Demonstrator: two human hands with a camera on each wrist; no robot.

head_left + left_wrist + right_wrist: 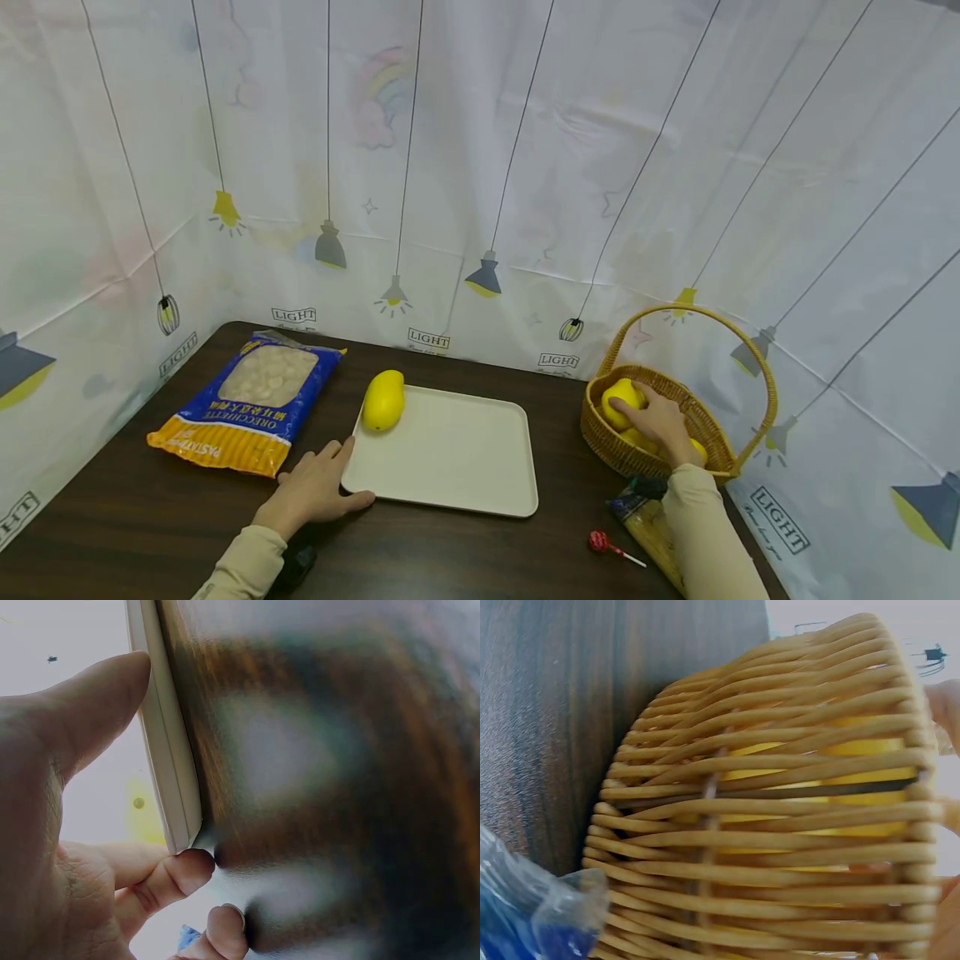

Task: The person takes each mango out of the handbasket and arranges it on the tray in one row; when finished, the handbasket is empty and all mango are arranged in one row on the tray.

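Observation:
My left hand [311,492] rests at the near left corner of a cream-coloured tray [457,450]. Its thumb overlaps the tray's rim [169,742] in the left wrist view, and a fingertip touches the corner. A smooth yellow mango [384,402] lies on the tray's far left corner. At the right, my right hand [663,421] reaches into a wicker basket [615,446] and grips another yellow mango [621,402] between thumb and fingers. More yellow fruit [699,450] lies beneath the hand, partly hidden. The right wrist view is mostly filled by the woven side [780,847].
A blue and orange bag of orecchiette pasta [240,404] lies left of the tray. In front of the basket are a red lollipop [600,542] and a clear-and-blue packet [648,533], partly under the right sleeve. The basket's tall handle [768,392] arches above it. Printed curtains [480,167] enclose the table.

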